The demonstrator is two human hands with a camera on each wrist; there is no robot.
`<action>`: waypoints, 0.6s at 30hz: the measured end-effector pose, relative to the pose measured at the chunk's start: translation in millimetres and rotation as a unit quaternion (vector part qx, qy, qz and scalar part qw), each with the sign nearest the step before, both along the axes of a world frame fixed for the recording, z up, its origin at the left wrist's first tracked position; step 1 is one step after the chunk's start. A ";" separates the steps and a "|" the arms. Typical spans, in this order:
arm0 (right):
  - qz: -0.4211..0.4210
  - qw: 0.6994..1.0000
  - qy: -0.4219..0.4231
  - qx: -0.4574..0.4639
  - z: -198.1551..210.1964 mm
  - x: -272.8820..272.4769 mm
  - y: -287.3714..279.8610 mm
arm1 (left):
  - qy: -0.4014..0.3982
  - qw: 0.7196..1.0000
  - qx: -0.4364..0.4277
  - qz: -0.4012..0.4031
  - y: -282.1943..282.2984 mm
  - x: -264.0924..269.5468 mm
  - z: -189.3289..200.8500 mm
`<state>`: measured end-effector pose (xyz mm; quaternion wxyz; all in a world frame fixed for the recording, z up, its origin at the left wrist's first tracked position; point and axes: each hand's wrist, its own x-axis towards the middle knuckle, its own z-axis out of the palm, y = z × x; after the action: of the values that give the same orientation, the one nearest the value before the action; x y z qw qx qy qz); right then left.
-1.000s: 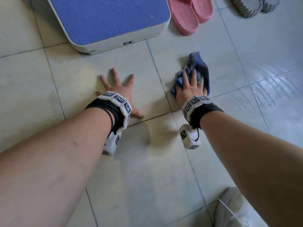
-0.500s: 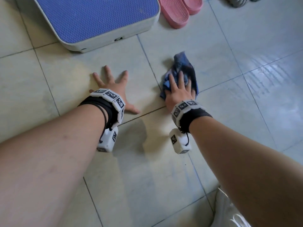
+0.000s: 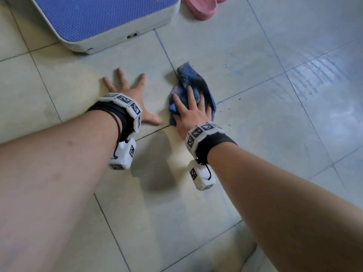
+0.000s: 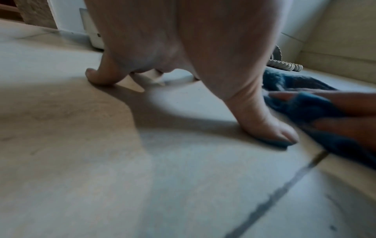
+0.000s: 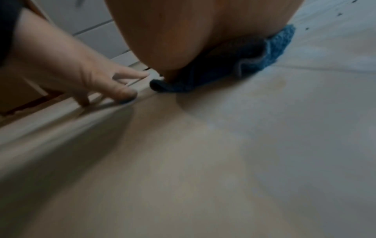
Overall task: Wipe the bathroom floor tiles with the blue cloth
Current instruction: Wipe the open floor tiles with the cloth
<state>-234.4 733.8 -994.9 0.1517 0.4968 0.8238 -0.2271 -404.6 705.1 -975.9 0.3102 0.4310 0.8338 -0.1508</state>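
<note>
The crumpled blue cloth [image 3: 186, 79] lies on the pale floor tiles [image 3: 255, 134], just right of a grout line. My right hand [image 3: 191, 108] presses down on it with fingers spread and straight; the cloth's far end sticks out beyond the fingertips. My left hand [image 3: 129, 89] is planted flat on the tile to the left, fingers splayed, its thumb close to the cloth. From the left wrist view, the left thumb [image 4: 264, 125] touches the floor beside the blue cloth [image 4: 301, 109]. The right wrist view has the cloth [image 5: 264, 53] under my palm.
A white platform with a blue textured top [image 3: 102, 18] stands on the floor at the far left. A pink slipper [image 3: 198, 6] lies beside it. Small dark specks [image 3: 228, 108] dot the tile right of the cloth. The tiles at the right [image 3: 324, 75] shine.
My right hand has slid the cloth leftward, closer to the left thumb and the grout line. The left hand stays planted.
</note>
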 end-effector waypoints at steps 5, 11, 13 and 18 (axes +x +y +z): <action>-0.027 0.999 -0.009 0.019 -7.8 52.2 -6.2 | 0.007 1.000 0.016 -0.002 -7.2 -1.1 -5.0; -0.196 0.980 -0.035 0.012 5.8 87.4 49.9 | -0.008 0.999 0.036 0.009 -15.0 -2.6 -11.4; -0.166 0.985 0.011 0.034 11.8 54.9 44.4 | -0.010 0.999 0.039 0.009 -14.4 -1.7 -9.6; 0.010 1.000 0.012 -0.014 3.4 -5.3 -7.7 | -0.009 0.999 0.049 0.010 -16.0 -0.2 -8.0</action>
<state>-239.7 726.1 -991.5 0.1513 0.4834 0.8272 -0.2432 -404.9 689.1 -983.9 0.2973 0.4387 0.8418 -0.1030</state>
